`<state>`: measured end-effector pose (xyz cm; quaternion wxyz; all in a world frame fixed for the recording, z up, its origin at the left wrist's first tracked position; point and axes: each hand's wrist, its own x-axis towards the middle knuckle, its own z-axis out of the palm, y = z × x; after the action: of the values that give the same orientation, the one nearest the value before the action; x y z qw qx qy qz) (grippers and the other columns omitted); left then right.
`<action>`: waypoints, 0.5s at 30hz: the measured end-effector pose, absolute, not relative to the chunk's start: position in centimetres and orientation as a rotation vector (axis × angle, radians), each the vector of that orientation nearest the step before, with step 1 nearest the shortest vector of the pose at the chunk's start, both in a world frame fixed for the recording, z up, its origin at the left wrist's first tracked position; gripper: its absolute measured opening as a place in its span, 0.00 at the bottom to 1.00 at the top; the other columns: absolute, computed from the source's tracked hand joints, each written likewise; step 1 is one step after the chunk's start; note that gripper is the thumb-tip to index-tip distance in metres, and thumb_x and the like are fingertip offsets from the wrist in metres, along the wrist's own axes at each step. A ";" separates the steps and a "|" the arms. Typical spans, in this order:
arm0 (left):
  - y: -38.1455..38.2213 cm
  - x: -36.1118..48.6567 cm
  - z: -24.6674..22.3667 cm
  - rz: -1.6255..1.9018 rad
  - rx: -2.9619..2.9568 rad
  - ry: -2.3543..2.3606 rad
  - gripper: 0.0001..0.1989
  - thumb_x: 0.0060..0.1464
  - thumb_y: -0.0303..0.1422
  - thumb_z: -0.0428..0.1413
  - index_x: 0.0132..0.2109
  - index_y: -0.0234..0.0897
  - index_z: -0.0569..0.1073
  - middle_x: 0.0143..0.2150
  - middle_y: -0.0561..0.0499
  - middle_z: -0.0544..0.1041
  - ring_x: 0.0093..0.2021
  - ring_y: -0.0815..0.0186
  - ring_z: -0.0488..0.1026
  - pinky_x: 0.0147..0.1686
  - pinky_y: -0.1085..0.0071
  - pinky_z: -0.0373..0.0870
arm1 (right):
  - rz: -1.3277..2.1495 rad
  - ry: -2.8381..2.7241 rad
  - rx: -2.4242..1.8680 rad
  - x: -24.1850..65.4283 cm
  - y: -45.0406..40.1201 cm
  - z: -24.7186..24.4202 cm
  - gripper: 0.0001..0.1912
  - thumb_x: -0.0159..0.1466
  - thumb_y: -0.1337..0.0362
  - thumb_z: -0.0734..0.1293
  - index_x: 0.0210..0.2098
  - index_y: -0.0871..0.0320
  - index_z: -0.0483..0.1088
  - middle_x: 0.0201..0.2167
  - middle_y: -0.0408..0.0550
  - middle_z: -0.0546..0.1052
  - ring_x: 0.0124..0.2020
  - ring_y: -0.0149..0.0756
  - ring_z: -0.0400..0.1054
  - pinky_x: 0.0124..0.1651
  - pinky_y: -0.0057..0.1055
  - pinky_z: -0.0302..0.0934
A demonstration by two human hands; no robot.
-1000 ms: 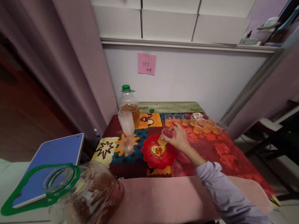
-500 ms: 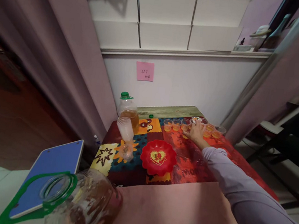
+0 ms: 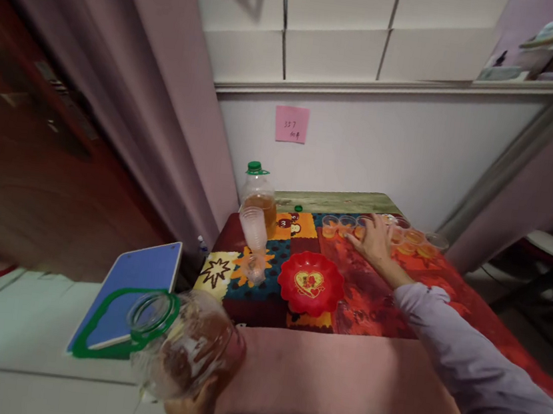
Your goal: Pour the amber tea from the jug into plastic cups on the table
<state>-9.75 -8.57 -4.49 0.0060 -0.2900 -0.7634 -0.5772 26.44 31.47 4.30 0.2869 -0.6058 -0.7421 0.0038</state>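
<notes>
My left hand (image 3: 194, 409) is wrapped round the lower side of a large clear plastic jug (image 3: 188, 347) of amber drink. The jug is tilted, its uncapped mouth and green handle pointing left. My right hand (image 3: 377, 243) reaches over a row of small clear plastic cups (image 3: 329, 227) on the table's right side, thumb and fingers apart. Amber liquid shows in several of these cups. Whether the fingertips touch a cup is hard to make out. Left of the red scalloped dish (image 3: 309, 305), a leaning stack of clear cups (image 3: 253, 230) rests on the cloth.
Behind the cup stack stands a second jug (image 3: 259, 205) with a green cap, partly filled. A loose green cap (image 3: 298, 208) lies near the back edge. Patterned cloth (image 3: 369, 312) covers the table. A blue board (image 3: 134, 277) leans at the left.
The view has shifted, bringing my left hand and more of its jug into sight. My right hand's fingers look more spread over the cups, around the same spot.
</notes>
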 end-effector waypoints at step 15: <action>-8.4 -7.4 -3.8 -1.946 -0.959 -2.303 0.60 0.42 0.64 0.69 0.74 0.34 0.63 0.75 0.29 0.68 0.78 0.35 0.62 0.78 0.39 0.56 | 0.732 -2.464 -0.685 5.4 19.0 4.5 0.14 0.67 0.70 0.72 0.47 0.48 0.85 0.57 0.48 0.86 0.54 0.45 0.81 0.56 0.34 0.75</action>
<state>-7.35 -8.37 -3.77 -0.0111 -0.3031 -0.7279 -0.6150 5.43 18.97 4.53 0.2384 -0.2502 -0.8995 0.2672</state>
